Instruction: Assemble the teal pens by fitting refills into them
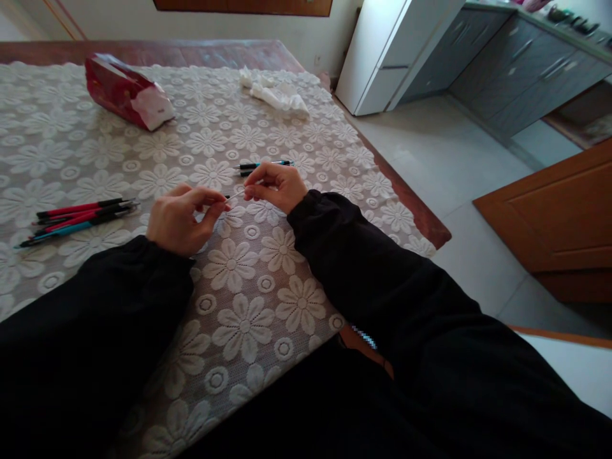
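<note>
lace tablecloth, hands meeting fingertip to fingertip, pinching thin refill

White floral lace tablecloth, red-and-white packet, red, blue and black pens, black sleeves

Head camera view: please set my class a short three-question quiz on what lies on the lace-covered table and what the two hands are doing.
1. True or false: the bundle of pens lies on the side of the left hand.
2. Which lies nearest the right hand? A) the red packet B) the blue and black pen C) the crumpled white tissue
3. What do both hands pinch between their fingertips?

Key
1. True.
2. B.
3. A thin, dark, rod-like piece, held just above the lace tablecloth; it is too small to tell exactly what it is.
</note>
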Action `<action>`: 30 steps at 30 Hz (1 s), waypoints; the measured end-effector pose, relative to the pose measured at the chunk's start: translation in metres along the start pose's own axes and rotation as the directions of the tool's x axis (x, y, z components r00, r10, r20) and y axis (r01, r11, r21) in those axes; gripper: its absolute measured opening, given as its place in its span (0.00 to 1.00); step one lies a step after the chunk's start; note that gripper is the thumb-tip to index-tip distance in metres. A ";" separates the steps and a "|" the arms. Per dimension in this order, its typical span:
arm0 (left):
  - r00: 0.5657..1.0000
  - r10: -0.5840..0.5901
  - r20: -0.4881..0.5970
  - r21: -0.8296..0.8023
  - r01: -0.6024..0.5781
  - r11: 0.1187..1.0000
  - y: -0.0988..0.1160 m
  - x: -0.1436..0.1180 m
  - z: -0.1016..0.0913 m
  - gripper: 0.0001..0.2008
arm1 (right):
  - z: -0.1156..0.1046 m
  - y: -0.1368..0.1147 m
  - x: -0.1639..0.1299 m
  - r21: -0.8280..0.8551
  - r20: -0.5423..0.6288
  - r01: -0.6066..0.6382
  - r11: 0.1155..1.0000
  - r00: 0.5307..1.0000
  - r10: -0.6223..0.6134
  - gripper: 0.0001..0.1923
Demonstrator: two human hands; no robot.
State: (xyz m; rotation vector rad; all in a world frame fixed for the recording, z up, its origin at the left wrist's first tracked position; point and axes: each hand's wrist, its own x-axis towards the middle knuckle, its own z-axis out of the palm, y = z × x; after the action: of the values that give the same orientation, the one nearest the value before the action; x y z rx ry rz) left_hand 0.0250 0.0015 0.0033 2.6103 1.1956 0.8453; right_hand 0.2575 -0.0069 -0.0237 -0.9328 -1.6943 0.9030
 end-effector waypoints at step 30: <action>0.998 0.035 0.056 -0.137 -0.027 0.990 -0.001 0.000 0.003 0.08 | -0.001 -0.016 -0.004 -0.030 -0.054 -0.085 0.996 0.995 0.083 0.16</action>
State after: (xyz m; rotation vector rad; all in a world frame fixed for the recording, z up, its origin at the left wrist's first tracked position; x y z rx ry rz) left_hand 0.0254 0.0024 0.0005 2.5316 1.0463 0.8203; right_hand 0.2567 -0.0174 -0.0106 -1.0474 -1.6395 0.9009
